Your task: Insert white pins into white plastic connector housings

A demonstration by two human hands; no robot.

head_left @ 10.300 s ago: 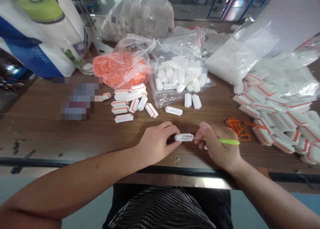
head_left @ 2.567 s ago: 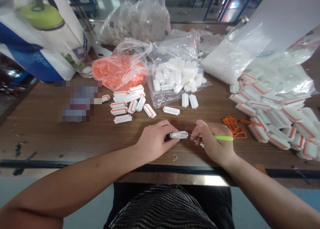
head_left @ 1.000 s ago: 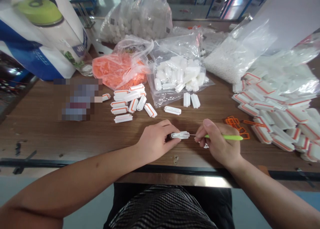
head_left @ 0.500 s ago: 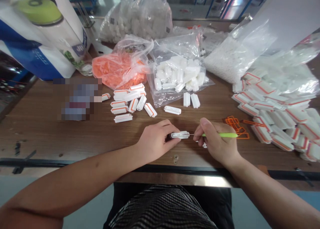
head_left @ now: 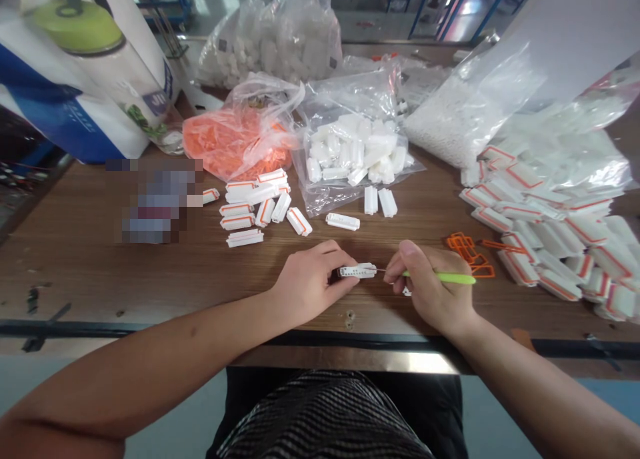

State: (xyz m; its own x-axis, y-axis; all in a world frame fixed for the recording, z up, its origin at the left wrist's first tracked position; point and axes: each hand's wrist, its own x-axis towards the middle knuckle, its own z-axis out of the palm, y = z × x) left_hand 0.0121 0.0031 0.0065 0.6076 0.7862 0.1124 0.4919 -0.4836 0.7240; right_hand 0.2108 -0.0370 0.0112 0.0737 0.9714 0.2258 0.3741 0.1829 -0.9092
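My left hand pinches a small white plastic connector housing between thumb and fingers, low over the table's front part. Rows of small holes show on its upper face. Closed around a green-handled pick is my right hand. The pick's thin metal shaft points left and its tip meets the housing's right part. A small white piece, partly hidden, lies below my right fingers. Just right of that hand are several orange frame-shaped clips on the table.
White housings with orange edging lie in a large heap at right and a smaller group at left. Behind stand a bag of orange parts, a bag of white housings and a green-lidded bottle. The wooden table has a dark front edge.
The view has shifted very slightly. Both hands keep their hold, and the pick's tip stays at the housing with barely any visible movement.
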